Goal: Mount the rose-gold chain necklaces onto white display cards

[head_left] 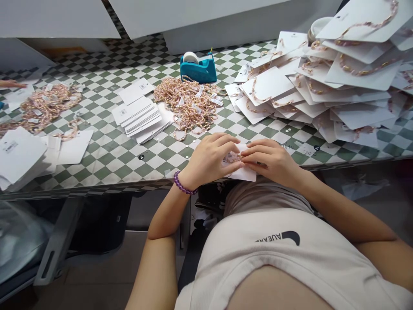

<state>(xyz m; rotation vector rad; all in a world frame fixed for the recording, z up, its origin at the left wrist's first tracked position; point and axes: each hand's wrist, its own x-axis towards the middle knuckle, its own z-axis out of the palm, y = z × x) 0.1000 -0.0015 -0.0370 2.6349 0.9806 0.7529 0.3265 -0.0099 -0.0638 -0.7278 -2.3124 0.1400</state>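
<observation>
At the table's front edge, a white card (247, 174) lies under both hands with a pink and gold beaded strand (229, 158) bunched on it. My left hand (211, 157), a purple bead bracelet (184, 184) at its wrist, curls over the card's left side, thumb and fingers closed about it. From the right, my right hand (272, 160) pinches the strand near the card's middle with closed fingertips. The fingers hide part of the strand. Just beyond my left hand is a tangled pile of similar beaded strands (187, 103) with small white tags.
Left of the pile sit stacked white cards (142, 118). Behind it stands a teal tape dispenser (198, 69). A tall, loose heap of cards with strands (322, 86) fills the right. Far left are more strands (53, 103), cards (21, 153) and another person's hand (12, 84).
</observation>
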